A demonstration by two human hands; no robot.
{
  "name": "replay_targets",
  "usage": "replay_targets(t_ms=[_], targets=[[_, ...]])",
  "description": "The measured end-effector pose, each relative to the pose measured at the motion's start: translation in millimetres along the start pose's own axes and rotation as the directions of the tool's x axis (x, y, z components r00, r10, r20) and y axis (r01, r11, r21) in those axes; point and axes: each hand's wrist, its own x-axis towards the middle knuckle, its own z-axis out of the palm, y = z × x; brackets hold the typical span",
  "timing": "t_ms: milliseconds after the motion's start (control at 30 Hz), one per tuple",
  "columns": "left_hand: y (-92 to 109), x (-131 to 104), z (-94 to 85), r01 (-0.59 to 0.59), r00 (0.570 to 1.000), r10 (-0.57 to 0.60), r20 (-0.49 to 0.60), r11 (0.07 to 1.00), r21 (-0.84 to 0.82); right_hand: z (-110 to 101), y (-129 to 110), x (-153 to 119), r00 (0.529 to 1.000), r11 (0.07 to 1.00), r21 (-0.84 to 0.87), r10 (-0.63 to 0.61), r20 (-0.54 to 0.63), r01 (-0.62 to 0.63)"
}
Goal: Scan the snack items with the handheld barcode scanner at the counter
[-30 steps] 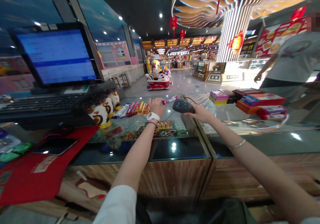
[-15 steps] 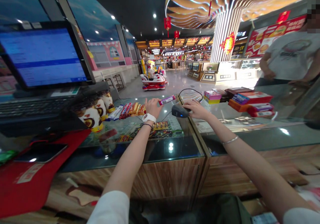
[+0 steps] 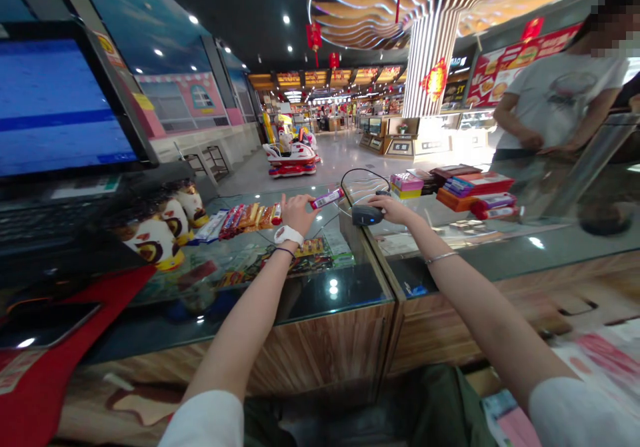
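The purple packet (image 3: 327, 198) is not set down: right of wrapped bars (image 3: 247, 218) laid near the worktop's (image 3: 350, 287) far edge, it is grasped by the left hand's (image 3: 299, 214) fingers. The scanner (image 3: 367, 215) is gripped by the right hand's (image 3: 396, 209) fingers; farther right, boxes (image 3: 477, 188) are stacked.

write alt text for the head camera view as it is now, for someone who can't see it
Over a glass shop counter, the left hand holds a purple-and-red packet and the right hand a dark handheld scanner. Snack packets and a monitor are at left, stacked boxes at right.
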Motion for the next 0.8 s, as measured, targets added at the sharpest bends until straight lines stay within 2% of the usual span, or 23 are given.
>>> replay_targets(t_ms=[400, 467, 533, 600, 667, 733, 800], targets=[[1, -2, 0.4, 0.003, 1.000, -0.003, 0.012, 1.000, 0.000, 8, 0, -8, 0.995, 0.989, 0.112, 0.102, -0.004, -0.100], [1, -2, 0.6, 0.004, 1.000, -0.004, 0.011, 1.000, 0.002, 7, -1, -7, 0.991, 0.983, 0.139, 0.131, -0.038, -0.124], [1, -2, 0.9, 0.004, 1.000, -0.004, 0.008, 1.000, 0.006, 4, -7, -3, 0.970, 0.970, 0.156, 0.205, -0.130, -0.184], [1, -2, 0.8, 0.006, 1.000, -0.006, 0.006, 1.000, 0.009, 0, -18, 2, 0.929, 0.962, 0.149, 0.262, -0.260, -0.229], [2, -2, 0.5, 0.011, 1.000, -0.011, 0.010, 1.000, 0.008, -1, -35, 10, 0.897, 0.971, 0.116, 0.239, -0.371, -0.211], [4, -2, -0.1, 0.011, 1.000, -0.011, 0.013, 1.000, 0.001, 3, -58, 18, 0.891, 0.983, 0.106, 0.184, -0.416, -0.153], [7, -4, -0.8, 0.013, 1.000, -0.013, 0.008, 1.000, -0.005, 14, -80, 26, 0.897, 0.982, 0.154, 0.167, -0.409, -0.113]])
